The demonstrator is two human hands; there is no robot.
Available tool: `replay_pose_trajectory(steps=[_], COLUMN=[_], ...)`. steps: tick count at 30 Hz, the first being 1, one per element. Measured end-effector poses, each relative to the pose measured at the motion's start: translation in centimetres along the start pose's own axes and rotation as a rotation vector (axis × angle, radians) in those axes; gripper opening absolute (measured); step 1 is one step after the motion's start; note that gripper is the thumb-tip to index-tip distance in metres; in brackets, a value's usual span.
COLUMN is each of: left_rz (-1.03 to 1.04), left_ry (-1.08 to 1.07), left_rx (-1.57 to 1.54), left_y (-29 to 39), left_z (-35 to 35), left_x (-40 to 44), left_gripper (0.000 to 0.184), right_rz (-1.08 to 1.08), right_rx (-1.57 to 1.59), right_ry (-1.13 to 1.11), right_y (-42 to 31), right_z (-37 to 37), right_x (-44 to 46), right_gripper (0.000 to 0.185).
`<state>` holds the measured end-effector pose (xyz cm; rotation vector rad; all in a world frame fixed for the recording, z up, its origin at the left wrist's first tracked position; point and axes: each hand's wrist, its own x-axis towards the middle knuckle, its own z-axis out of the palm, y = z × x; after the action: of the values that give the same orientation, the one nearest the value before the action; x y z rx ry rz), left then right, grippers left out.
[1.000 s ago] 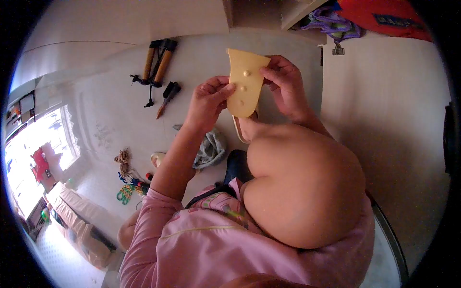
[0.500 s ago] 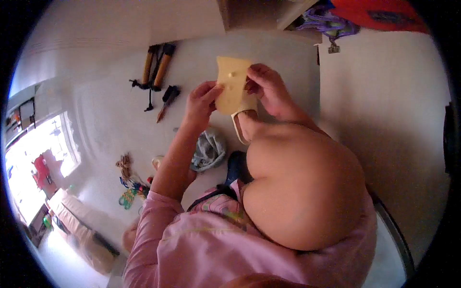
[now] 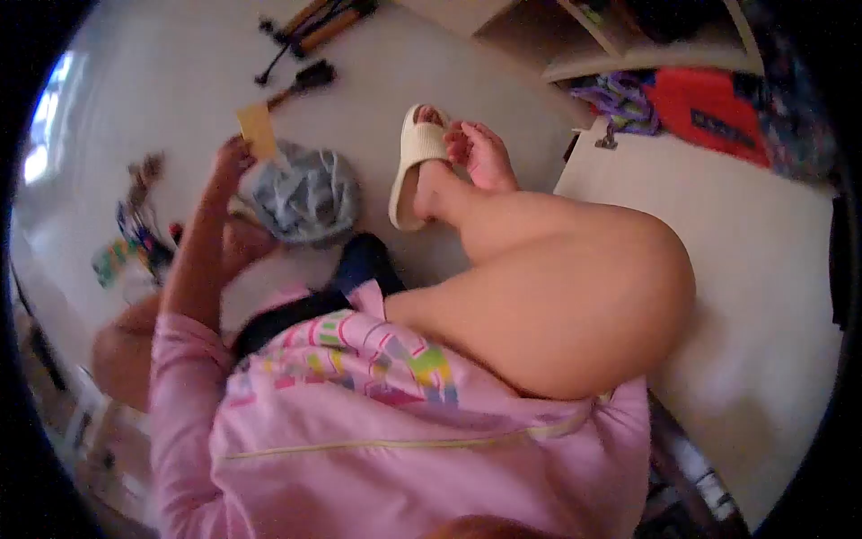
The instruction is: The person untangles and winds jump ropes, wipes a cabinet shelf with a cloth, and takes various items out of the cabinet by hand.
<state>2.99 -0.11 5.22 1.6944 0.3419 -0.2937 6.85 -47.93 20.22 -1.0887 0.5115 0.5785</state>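
Note:
My left hand [image 3: 235, 156] grips a flat pale yellow piece [image 3: 258, 132] by its lower left edge, above and left of a bundle of grey cloth [image 3: 307, 196]. My right hand [image 3: 481, 153] holds nothing, its fingers loosely bent and apart, just right of my foot. That foot wears a cream slipper [image 3: 406, 184] with a ribbed strap.
A pump with orange-brown tubes [image 3: 332, 29] and a black brush [image 3: 313, 75] lie on the floor at the top. Coiled cords [image 3: 135, 229] are on the left. At the right stands a pale panel [image 3: 718, 251], with red fabric [image 3: 705, 112] behind it.
My right hand has let go of the yellow piece. My left hand has carried it left and away from the slipper. The view has turned and shifted.

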Motion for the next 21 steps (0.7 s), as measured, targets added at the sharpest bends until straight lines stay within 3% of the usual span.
replay_pose_trajectory(steps=[4, 7, 9, 11, 13, 15, 17, 20, 21], left_rz=[0.030, -0.120, -0.076, 0.112, -0.098, -0.083, -0.367, -0.384, -0.383], left_ry=[0.099, 0.322, 0.333, 0.221, -0.044, -0.052, -0.347, -0.424, -0.426], left_rx=[-0.018, 0.028, 0.236, 0.621, 0.485, 1.059, 0.971, 0.779, 0.493], left_y=[-1.6, 2.6, 2.0, -0.4, 1.3, 3.1, 4.8, 3.2, 5.4], left_z=[-1.3, 0.1, 1.6, 4.5, 9.3, 12.1, 11.5, 10.3, 10.3], left_x=[-1.6, -3.2, -3.7, -4.4, -9.7, -13.4, -13.0, -10.0, -9.5], left_gripper=[0.037, 0.053, 0.063, 0.071, 0.074, 0.070, 0.066, 0.060, 0.059], right_rz=[0.020, 0.052, 0.101, 0.153, 0.184, 0.200, 0.211, 0.199, 0.188], right_rx=[-0.202, -0.300, -0.288, -0.243, -0.203, -0.166, -0.139, -0.095, -0.081], right_ry=[0.003, 0.027, 0.054, 0.108, 0.130, 0.122, 0.085, 0.023, 0.000], right_y=[-0.3, -0.1, 0.0, 0.4, 1.0, 0.7, 0.5, -0.7, -1.4], right_z=[-0.2, -1.7, -2.0, -1.7, -1.6, -1.2, -0.9, 0.0, 0.1], right_x=[-0.5, -0.9, -1.9, -3.2, -3.9, -3.8, -4.0, -3.6, -3.7], right_gripper=[0.023, 0.025, 0.027, 0.029, 0.029, 0.029, 0.029, 0.030, 0.030])
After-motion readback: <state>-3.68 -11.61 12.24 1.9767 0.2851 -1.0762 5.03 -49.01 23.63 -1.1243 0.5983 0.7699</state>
